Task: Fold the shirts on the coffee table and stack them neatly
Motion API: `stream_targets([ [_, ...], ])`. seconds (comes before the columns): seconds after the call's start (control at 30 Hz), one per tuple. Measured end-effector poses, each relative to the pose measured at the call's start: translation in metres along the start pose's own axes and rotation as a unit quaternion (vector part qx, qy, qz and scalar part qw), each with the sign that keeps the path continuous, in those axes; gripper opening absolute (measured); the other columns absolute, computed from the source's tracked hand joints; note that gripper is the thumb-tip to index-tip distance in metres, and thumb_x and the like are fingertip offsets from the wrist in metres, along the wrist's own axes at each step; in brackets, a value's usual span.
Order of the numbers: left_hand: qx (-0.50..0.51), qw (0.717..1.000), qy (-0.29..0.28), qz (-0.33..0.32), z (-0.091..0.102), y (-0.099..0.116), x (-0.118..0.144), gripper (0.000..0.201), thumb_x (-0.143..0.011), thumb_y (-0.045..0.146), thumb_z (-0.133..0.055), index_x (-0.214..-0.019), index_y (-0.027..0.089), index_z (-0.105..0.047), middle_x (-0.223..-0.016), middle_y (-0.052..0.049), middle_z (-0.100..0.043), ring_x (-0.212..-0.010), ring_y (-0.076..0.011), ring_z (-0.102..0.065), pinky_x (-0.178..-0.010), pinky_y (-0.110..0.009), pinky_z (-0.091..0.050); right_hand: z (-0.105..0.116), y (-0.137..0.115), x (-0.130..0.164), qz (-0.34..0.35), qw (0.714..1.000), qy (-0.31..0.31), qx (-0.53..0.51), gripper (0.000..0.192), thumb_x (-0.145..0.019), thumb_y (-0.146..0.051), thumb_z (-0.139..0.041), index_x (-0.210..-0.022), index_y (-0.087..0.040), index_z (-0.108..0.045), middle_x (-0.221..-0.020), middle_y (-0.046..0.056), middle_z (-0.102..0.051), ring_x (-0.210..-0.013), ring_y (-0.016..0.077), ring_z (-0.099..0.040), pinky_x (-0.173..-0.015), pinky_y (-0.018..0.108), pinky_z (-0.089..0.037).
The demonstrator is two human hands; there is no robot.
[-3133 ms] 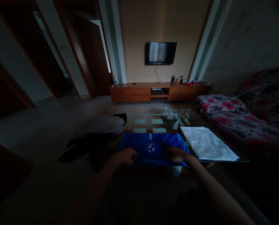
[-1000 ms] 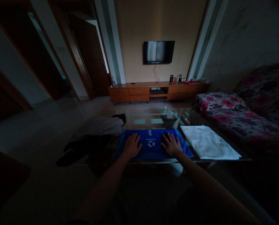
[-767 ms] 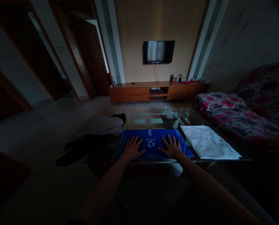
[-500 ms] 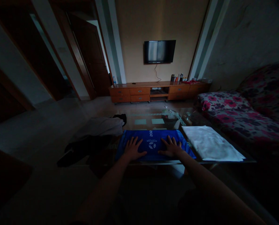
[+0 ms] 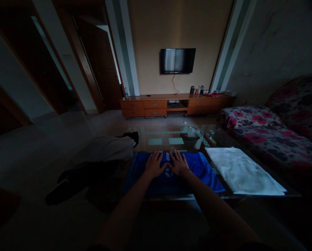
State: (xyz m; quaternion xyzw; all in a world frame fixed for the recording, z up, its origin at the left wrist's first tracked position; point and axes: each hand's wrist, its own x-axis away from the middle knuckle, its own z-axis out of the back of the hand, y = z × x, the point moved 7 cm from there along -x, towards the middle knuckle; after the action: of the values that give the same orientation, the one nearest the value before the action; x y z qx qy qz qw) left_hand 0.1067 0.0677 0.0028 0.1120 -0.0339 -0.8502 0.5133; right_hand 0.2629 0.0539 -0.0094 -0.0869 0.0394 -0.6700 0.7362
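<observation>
The blue garment (image 5: pixel 171 172) lies on the glass table (image 5: pixel 177 134) as a flat rectangle with straight edges and its white print facing up, so it looks folded at least partway; whether another fold is left cannot be told from here. Both hands rest on top of it, side by side near its far edge and close to its middle, with the print just beneath and between them. The left hand (image 5: pixel 154 164) lies palm down with its fingers spread and extended away from the body, grasping nothing. The right hand (image 5: pixel 179 163) lies the same way, flat and open-fingered, its thumb side nearly meeting the left hand. Both forearms run straight out from the bottom of the view and converge toward the cloth, wrists low, which reads as pressing or smoothing rather than lifting. Just to the right of the right hand, a folded white cloth (image 5: pixel 243 170) lies on the same table, looking finished and set aside. To the left of the left hand, a loose heap of grey and dark clothes (image 5: pixel 98 158) spills over the table edge, unfolded.
</observation>
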Motion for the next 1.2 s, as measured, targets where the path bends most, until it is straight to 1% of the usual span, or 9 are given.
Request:
stream_targets([
  [0.1,0.013,1.000,-0.020,0.005,-0.006,-0.004,-0.001,0.076,-0.097,0.068,-0.034,-0.159,0.025,-0.033,-0.168,-0.007,-0.028,-0.156,-0.0271,-0.019,-0.127,-0.046,-0.017,-0.007,0.005,-0.003,0.003,1.000,-0.021,-0.013,0.083,-0.098,-0.072,-0.024,-0.165,-0.025,-0.011,-0.172,0.010,0.004,-0.158,0.0274,0.004,-0.124,0.050,0.004],
  [0.23,0.006,0.999,-0.011,0.037,0.000,-0.012,-0.001,0.065,-0.101,0.055,-0.031,-0.158,0.024,-0.037,-0.168,-0.006,-0.028,-0.156,-0.0246,-0.021,-0.127,-0.044,-0.018,0.003,0.012,-0.002,0.001,0.999,0.019,-0.032,0.083,-0.098,-0.072,-0.025,-0.165,-0.025,-0.014,-0.172,0.009,-0.001,-0.158,0.0251,-0.001,-0.125,0.045,0.000],
  [0.33,-0.030,0.994,0.029,0.105,0.009,-0.032,0.004,0.065,-0.100,0.052,-0.033,-0.157,0.019,-0.039,-0.168,-0.010,-0.028,-0.156,-0.0271,-0.019,-0.127,-0.046,-0.015,0.011,0.032,0.002,-0.038,0.998,0.041,-0.021,0.085,-0.097,-0.070,-0.034,-0.165,-0.024,-0.014,-0.172,0.010,0.000,-0.158,0.0260,-0.002,-0.125,0.043,-0.003],
  [0.47,-0.027,0.985,-0.008,0.170,0.005,-0.058,0.011,0.073,-0.098,0.058,-0.035,-0.159,0.018,-0.033,-0.168,-0.012,-0.026,-0.157,-0.0302,-0.017,-0.125,-0.048,-0.017,0.008,0.065,0.010,-0.107,0.994,0.031,0.012,0.087,-0.097,-0.073,-0.029,-0.165,-0.021,-0.015,-0.172,0.012,-0.002,-0.158,0.0294,0.001,-0.125,0.046,-0.002],
  [0.57,0.000,0.985,-0.028,0.172,0.005,-0.066,0.010,0.074,-0.099,0.059,-0.031,-0.160,0.017,-0.031,-0.168,-0.013,-0.024,-0.157,-0.0297,-0.018,-0.125,-0.046,-0.019,0.005,0.074,0.011,-0.101,0.995,0.020,0.011,0.087,-0.096,-0.076,-0.021,-0.165,-0.022,-0.015,-0.172,0.012,-0.004,-0.158,0.0285,-0.001,-0.125,0.046,-0.004],
  [0.73,-0.040,0.984,0.030,0.172,0.021,-0.081,0.014,0.068,-0.100,0.051,-0.032,-0.156,0.013,-0.037,-0.166,-0.014,-0.032,-0.156,-0.0273,-0.018,-0.127,-0.043,-0.010,0.018,0.104,0.013,-0.146,0.986,0.072,0.025,0.081,-0.101,-0.065,-0.019,-0.164,-0.013,-0.021,-0.171,0.014,-0.009,-0.158,0.0272,-0.006,-0.126,0.043,-0.006],
  [0.83,-0.049,0.983,0.004,0.178,0.014,-0.094,0.021,0.074,-0.099,0.056,-0.034,-0.158,0.011,-0.032,-0.167,-0.016,-0.027,-0.157,-0.0285,-0.017,-0.127,-0.045,-0.010,0.015,0.127,0.018,-0.173,0.981,0.070,0.045,0.085,-0.100,-0.065,-0.023,-0.163,-0.008,-0.021,-0.170,0.017,-0.012,-0.158,0.0290,-0.008,-0.126,0.044,-0.007],
  [0.97,-0.036,0.984,-0.014,0.174,0.008,-0.101,0.023,0.079,-0.098,0.061,-0.032,-0.160,0.012,-0.027,-0.169,-0.015,-0.019,-0.157,-0.0279,-0.015,-0.126,-0.045,-0.014,0.009,0.139,0.021,-0.165,0.983,0.070,0.036,0.088,-0.099,-0.070,-0.022,-0.164,-0.010,-0.018,-0.170,0.015,-0.012,-0.158,0.0281,-0.009,-0.126,0.043,-0.009],
  [1.2,-0.046,0.983,0.018,0.179,0.015,-0.109,0.023,0.070,-0.101,0.054,-0.034,-0.157,0.012,-0.033,-0.167,-0.016,-0.027,-0.156,-0.0287,-0.022,-0.124,-0.042,-0.020,0.015,0.152,0.024,-0.176,0.982,0.061,0.014,0.085,-0.099,-0.070,-0.019,-0.164,-0.014,-0.022,-0.171,0.010,-0.012,-0.158,0.0277,-0.010,-0.126,0.045,-0.011],
])
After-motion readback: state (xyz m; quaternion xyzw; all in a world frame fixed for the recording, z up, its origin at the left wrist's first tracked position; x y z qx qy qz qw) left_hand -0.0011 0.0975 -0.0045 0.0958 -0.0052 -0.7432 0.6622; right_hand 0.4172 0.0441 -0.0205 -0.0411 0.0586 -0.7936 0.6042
